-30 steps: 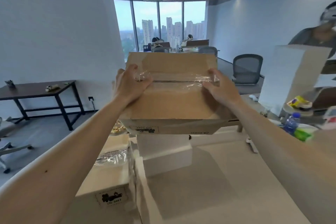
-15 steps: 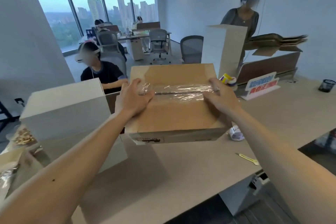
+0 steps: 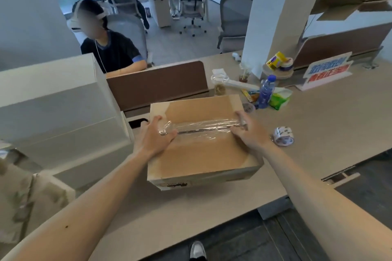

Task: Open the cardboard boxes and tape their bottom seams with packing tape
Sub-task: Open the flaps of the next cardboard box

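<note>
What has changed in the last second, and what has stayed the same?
The cardboard box came down from window height toward the desk, near the tape roll. The left hand and right hand kept holding its ends at the tape strip; nothing was let go.

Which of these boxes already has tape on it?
The brown cardboard box held by the left hand and right hand: clear tape covers its seam. The white box at left and tall white box behind show none.
</note>
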Action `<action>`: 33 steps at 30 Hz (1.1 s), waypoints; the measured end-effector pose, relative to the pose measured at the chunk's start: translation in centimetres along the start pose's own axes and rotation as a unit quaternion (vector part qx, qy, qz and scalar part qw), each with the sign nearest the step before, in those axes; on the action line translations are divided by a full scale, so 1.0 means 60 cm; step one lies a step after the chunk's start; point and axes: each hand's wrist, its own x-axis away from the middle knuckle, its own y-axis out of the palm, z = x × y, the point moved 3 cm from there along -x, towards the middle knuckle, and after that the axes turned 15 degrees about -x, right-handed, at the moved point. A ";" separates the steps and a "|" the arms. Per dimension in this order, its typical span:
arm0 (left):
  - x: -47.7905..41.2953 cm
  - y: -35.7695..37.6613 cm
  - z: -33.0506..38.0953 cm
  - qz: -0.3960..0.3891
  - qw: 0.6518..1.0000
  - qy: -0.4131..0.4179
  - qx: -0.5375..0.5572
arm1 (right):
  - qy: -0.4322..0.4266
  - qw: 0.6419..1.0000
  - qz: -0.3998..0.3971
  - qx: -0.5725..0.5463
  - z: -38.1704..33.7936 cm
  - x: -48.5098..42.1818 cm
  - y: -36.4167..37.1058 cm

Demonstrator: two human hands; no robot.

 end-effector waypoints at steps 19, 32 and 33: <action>-0.089 0.162 -0.102 -0.142 0.987 -0.079 0.003 | 0.141 0.987 -0.081 -0.012 0.132 -0.134 0.110; -0.135 0.188 -0.073 -0.115 0.979 0.000 -0.170 | 0.120 0.984 -0.110 0.078 0.171 -0.164 0.104; -0.148 0.185 -0.064 -0.121 0.975 0.033 -0.181 | 0.105 0.980 -0.112 0.124 0.167 -0.167 0.106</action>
